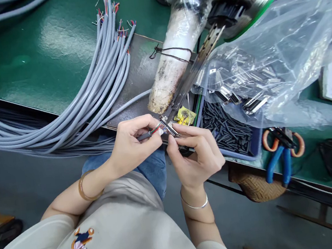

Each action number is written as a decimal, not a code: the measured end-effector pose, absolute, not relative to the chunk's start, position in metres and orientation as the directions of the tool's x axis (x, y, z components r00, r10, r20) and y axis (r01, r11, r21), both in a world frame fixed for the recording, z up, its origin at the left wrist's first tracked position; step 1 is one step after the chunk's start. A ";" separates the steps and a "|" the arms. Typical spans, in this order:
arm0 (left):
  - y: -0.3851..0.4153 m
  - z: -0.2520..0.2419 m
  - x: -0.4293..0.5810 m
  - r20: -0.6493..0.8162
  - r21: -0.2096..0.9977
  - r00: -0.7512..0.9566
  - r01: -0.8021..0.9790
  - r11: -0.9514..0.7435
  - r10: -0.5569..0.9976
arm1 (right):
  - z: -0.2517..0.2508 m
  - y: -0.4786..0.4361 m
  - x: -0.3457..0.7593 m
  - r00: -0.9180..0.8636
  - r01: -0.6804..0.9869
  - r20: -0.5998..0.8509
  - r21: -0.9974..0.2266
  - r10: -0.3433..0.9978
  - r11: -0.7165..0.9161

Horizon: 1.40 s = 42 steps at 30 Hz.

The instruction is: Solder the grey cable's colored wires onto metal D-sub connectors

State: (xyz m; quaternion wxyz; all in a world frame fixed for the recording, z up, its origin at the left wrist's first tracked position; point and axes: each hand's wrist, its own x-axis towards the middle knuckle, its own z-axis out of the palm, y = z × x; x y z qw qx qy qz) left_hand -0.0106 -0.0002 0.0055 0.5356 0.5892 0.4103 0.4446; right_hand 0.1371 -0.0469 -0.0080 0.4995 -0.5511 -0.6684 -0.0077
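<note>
Your left hand [131,143] is pinched closed on the grey cable end [143,136], with red and green wires fanned toward the connector [170,129]. Your right hand [196,153] grips that connector between thumb and forefinger, at the bench edge above your lap. The blue tray [257,144] of black sleeves sits just right of it. The grey cable bundle [87,94] lies to the left on the green bench [34,48].

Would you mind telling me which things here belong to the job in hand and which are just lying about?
In hand: left hand pinching the cable end; right hand holding the connector.
Lying about, untouched: cable bundle; plastic bag of connectors; tray of black sleeving; blue-handled pliers.
</note>
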 end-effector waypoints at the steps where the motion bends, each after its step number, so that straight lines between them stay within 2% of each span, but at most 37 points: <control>1: 0.000 0.005 -0.011 0.081 0.996 0.266 0.007 -0.086 0.961 | -0.009 -0.048 0.137 0.099 0.739 0.671 -0.544 0.735 0.397; 9: -0.003 0.003 -0.011 0.100 0.995 0.266 0.001 -0.104 0.959 | -0.011 -0.051 0.140 0.103 0.732 0.671 -0.551 0.735 0.400; 16: -0.008 0.000 -0.009 0.074 0.997 0.181 -0.020 -0.072 0.981 | -0.015 -0.052 0.136 0.192 0.626 0.597 -0.686 0.779 0.372; 21: -0.012 -0.005 -0.006 0.151 0.988 0.100 0.019 -0.153 0.984 | -0.016 -0.052 0.133 0.164 0.664 0.636 -0.636 0.754 0.393; 30: -0.011 -0.010 -0.002 0.351 0.924 0.057 0.143 -0.355 0.935 | -0.015 -0.051 0.132 0.129 0.730 0.667 -0.565 0.733 0.385; 42: -0.010 -0.011 0.004 0.394 0.902 0.011 0.188 -0.388 0.919 | -0.016 -0.047 0.134 0.121 0.728 0.673 -0.560 0.730 0.395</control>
